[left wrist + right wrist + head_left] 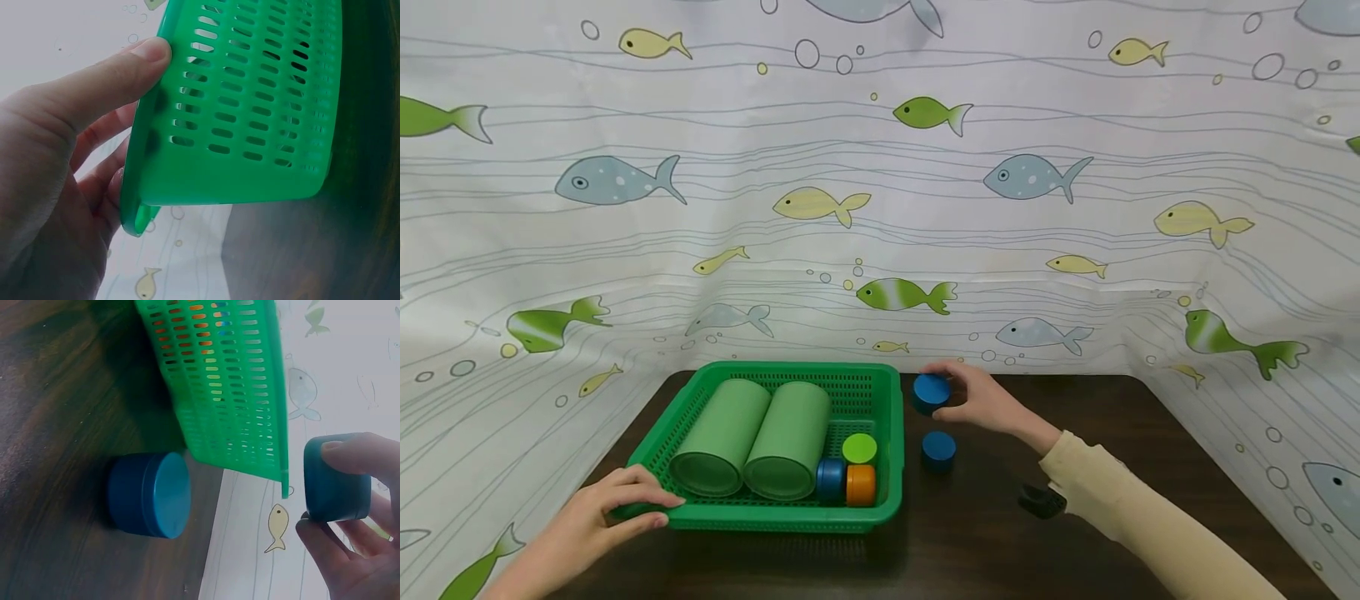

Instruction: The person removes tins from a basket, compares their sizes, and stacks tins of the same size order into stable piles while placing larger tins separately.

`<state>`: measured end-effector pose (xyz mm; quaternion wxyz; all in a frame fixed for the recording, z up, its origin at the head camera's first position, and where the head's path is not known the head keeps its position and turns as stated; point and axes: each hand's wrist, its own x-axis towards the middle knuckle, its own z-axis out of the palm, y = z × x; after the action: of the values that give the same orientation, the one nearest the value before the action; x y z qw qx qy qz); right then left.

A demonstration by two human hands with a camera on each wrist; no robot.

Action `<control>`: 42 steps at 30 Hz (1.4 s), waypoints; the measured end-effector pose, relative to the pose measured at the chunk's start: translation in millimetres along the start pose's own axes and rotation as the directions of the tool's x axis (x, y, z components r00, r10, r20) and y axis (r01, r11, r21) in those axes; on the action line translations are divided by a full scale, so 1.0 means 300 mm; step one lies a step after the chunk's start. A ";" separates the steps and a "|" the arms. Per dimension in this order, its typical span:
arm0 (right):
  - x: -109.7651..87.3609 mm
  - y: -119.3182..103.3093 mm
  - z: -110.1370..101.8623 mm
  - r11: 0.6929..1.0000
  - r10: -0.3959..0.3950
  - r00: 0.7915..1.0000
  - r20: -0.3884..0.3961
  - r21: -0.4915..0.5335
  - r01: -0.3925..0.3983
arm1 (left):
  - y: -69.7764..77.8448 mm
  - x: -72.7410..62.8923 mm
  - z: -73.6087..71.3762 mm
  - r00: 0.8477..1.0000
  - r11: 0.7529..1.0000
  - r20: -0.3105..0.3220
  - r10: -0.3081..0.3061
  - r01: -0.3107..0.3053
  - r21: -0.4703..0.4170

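My right hand (973, 398) holds a round blue container (932, 392) between thumb and fingers, just off the right rim of a green basket (891, 433). The right wrist view shows this container raised above the table. A second blue container (938, 451) stands on the table below it. My left hand (610, 508) grips the basket's front left corner, thumb on one side of the rim and fingers on the other. Inside the basket lie two big pale green canisters (718, 437), a small blue container (831, 478), an orange one (861, 485) and one with a lime green lid (859, 449).
The basket sits on a dark wooden table (1000, 550). A white curtain (880, 233) printed with fish closes off the back and both sides. Near the right sleeve (1120, 492) shows a small black object (1042, 502).
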<state>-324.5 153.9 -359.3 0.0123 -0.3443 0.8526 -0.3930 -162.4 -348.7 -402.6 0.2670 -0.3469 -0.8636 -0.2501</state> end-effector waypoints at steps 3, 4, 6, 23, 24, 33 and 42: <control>-0.007 0.009 0.002 1.000 0.004 1.000 0.001 0.000 -0.004 | -0.002 -0.001 0.002 1.000 0.999 0.002 0.016 -0.016 -0.035; -0.010 0.012 0.003 1.000 0.006 1.000 -0.001 -0.004 -0.006 | -0.002 0.000 0.001 1.000 0.999 0.004 0.019 -0.019 -0.028; -0.015 0.018 0.004 1.000 0.007 1.000 -0.001 -0.017 -0.007 | -0.003 0.000 0.002 1.000 0.999 0.005 0.023 -0.022 -0.047; -0.054 0.082 0.027 0.996 0.067 0.996 0.064 -0.066 -0.063 | -0.002 0.001 -0.002 1.000 1.000 0.004 0.016 -0.016 0.001; -0.056 0.086 0.030 0.995 0.070 0.995 0.067 -0.069 -0.065 | -0.003 0.000 -0.001 1.000 1.000 0.002 0.018 -0.018 0.001; -0.061 0.091 0.040 0.995 0.077 0.992 0.097 -0.069 -0.070 | -0.007 -0.006 0.000 1.000 0.999 0.002 0.024 -0.024 -0.026; -0.071 0.107 0.050 0.994 0.073 0.989 0.129 -0.091 -0.062 | 0.013 0.006 -0.011 1.000 1.000 0.024 0.007 -0.007 0.001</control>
<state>-322.5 171.2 -396.6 0.0670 -0.3408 0.8773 -0.3311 -159.9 -347.4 -398.1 0.2576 -0.3526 -0.8658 -0.2444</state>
